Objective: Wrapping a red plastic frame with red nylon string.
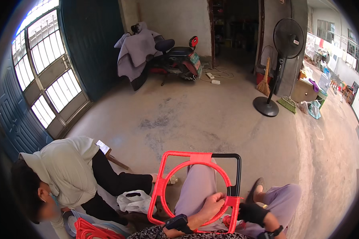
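A square frame [240,169] with a round ring inside stands tilted over my lap. Red strip wraps most of it; the upper right corner and part of the right side are bare black. My left hand [212,207] is closed on the frame's lower right part, where ring and side join. My right hand [254,214], in a black glove, is curled just outside the frame's right side. What its fingers hold cannot be made out. A bunched red strip [228,221] hangs low between my hands.
A person [68,167] bends close at my left, beside red wrapped pieces [92,230] and a white plastic bag [134,202]. Ahead are a covered scooter [179,59], a power strip [215,82], a standing fan [266,106] and brooms [264,85].
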The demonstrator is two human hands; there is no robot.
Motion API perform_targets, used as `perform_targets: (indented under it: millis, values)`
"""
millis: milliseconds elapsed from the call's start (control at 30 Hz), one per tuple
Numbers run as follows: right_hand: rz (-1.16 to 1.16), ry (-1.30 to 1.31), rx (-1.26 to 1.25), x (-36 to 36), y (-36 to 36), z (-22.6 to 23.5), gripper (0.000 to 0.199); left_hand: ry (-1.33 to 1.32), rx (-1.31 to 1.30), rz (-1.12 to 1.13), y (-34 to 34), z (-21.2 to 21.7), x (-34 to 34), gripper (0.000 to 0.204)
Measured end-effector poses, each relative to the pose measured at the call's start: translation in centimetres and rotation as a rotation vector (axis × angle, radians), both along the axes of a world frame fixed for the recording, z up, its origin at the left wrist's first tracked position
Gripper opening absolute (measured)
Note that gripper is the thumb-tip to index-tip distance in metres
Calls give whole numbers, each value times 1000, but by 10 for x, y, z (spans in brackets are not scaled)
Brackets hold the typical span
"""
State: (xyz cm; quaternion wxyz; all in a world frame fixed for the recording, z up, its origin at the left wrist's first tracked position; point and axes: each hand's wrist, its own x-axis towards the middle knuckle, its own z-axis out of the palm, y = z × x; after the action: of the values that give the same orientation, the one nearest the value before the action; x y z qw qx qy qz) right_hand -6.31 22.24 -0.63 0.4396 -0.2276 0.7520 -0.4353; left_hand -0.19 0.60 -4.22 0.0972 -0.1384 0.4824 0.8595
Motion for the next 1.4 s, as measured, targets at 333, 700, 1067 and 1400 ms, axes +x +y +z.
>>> perform_targets:
  millis: [333, 700, 1067, 1400]
  values:
    - [-228, 319, -304, -19, -53, -30, 63, -24, -489, 2, -3, 12, 7, 22]
    - [-251, 939, -277, 8, -69, 41, 29, 734, -1006, 414, -1, 56, 12, 10]
    - [-511, 1160, 348, -23, 51, -1, 14, 102, -370, 190, 5, 21, 7, 16]
    - [-878, -204, -694, -26, 18, 23, 33, 5, -52, 136, -2, 36, -10, 15]
